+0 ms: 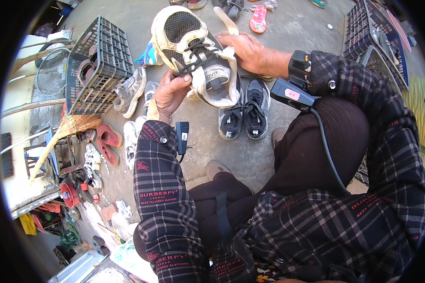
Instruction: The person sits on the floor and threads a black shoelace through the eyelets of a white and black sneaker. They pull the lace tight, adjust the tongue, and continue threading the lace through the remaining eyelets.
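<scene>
A white and black lace-up sneaker (217,75) is held up in front of me, its toe pointing away and its opening toward me. My left hand (167,94) is closed on its left side, thumb on the upper near the black laces. At the shoe's right side is my right hand (250,52), closed around a pale, curved handle (225,20) that sticks out beyond the fingers. The handle's other end is hidden. Below the sneaker, a pair of dark grey shoes (256,108) stands on the concrete floor.
A black plastic crate (101,66) with footwear stands at left, a straw broom (78,123) beside it. More crates (373,42) are at right. Grey sneakers (131,92), red shoes (109,137) and white shoes (130,141) lie left. A pink insole (258,20) lies ahead.
</scene>
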